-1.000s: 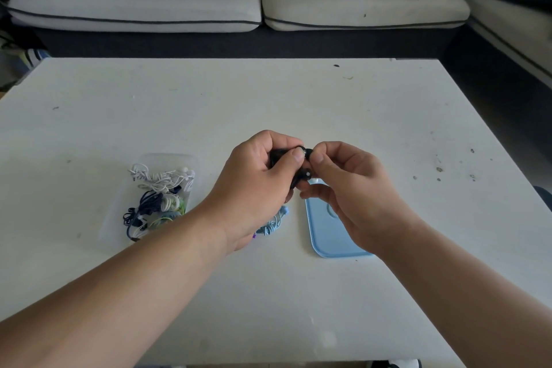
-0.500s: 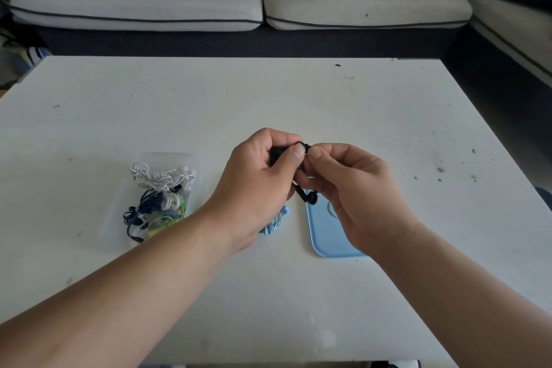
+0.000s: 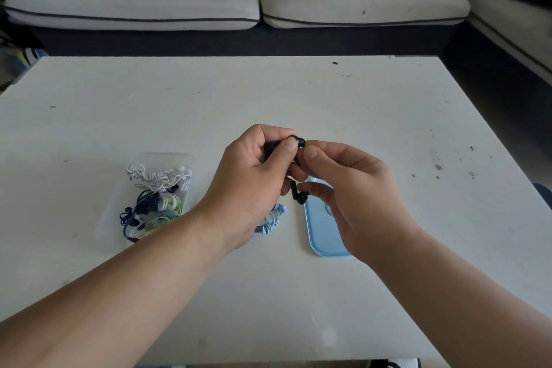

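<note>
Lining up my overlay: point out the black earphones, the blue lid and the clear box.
black earphones (image 3: 298, 199), head view, dangling end.
blue lid (image 3: 321, 233), head view, flat top.
clear box (image 3: 162, 156), head view, far rim.

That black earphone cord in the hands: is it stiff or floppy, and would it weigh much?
Probably floppy: a loose end of the black earphone cord dangles limply between the left hand and right hand. Likely very light, since fingertips alone pinch it. It would probably tangle easily, like the cords heaped in the clear plastic box.
</note>
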`<state>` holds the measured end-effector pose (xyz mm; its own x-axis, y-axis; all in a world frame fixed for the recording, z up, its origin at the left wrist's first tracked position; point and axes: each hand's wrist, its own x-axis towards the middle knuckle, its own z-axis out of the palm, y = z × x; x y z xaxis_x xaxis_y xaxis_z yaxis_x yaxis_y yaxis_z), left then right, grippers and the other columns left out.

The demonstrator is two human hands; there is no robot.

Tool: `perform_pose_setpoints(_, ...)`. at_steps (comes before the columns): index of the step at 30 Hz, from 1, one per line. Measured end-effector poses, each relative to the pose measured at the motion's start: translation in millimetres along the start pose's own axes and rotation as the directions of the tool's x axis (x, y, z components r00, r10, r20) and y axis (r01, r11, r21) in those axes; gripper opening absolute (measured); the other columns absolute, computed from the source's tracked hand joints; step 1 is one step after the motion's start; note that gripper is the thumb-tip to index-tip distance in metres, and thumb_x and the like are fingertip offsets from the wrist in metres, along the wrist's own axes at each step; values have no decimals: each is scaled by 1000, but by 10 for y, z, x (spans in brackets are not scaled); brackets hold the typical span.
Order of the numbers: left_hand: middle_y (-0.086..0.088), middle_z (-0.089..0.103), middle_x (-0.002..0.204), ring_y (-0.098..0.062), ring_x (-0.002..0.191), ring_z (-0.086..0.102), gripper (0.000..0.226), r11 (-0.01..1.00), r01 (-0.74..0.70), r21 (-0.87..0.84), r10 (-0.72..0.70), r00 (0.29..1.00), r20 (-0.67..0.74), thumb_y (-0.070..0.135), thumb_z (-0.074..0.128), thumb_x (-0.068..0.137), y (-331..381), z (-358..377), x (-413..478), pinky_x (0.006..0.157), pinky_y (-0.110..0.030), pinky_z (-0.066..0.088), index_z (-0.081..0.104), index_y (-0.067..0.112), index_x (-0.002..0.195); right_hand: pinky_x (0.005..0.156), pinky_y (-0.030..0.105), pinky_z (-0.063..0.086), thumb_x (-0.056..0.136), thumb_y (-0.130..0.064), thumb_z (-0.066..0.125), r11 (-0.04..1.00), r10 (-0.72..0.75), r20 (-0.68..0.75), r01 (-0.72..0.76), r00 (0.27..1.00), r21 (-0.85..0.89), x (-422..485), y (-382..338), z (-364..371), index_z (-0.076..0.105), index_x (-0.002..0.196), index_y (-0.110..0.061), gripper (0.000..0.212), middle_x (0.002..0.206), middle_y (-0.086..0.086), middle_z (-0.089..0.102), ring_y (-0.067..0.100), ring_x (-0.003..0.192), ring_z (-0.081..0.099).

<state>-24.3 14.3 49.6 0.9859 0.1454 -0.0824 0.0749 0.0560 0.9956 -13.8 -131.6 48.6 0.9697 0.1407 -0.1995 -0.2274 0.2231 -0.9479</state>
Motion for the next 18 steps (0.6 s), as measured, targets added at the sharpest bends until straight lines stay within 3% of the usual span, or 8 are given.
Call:
perform_pose_setpoints(3, -2, 72, 71, -17, 63, 60, 12, 1000, 17, 9, -17, 1000, 1, 16, 59, 105, 9, -10, 18, 58, -26, 49, 67, 18, 113, 80, 41, 54, 98, -10, 65, 1000, 17, 20, -17, 1000, 13, -13, -14, 3, 78, 98, -4, 14, 84, 18, 71, 25, 74, 71)
perform_pose_setpoints(6, -5, 74, 75, -25, 71, 63, 13, 999, 42, 11, -42, 999, 7, 17, 59, 105, 5, -13, 30, 63, -38, 48, 68, 19, 112, 79, 40, 54, 96, -12, 68, 998, 5, 2, -5, 1000, -55, 24, -38, -23, 80, 96, -7, 12, 91, 20, 76, 22, 83, 72)
perform_pose_setpoints(12, -8, 74, 81, -18, 67, 65, 17, 998, 59, -11, -58, 997, 56, 10, 55, 106, 27, -14, 16, 55, -25, 49, 71, 14, 110, 76, 39, 54, 97, -15, 66, 996, 87, 66, -85, 994, -32, 111, -80, -127, 71, 92, -5, 12, 89, 11, 74, 25, 84, 71)
perform_pose_setpoints(18, -9, 71, 79, -18, 66, 63, 19, 997, 73, -18, -71, 992, 107, 8, 53, 106, 46, -32, 8, 53, -26, 46, 71, 10, 113, 86, 47, 53, 97, -16, 67, 994, 109, 151, -105, 983, -38, 169, -44, -211, 65, 102, -2, 15, 92, 17, 71, 35, 92, 70)
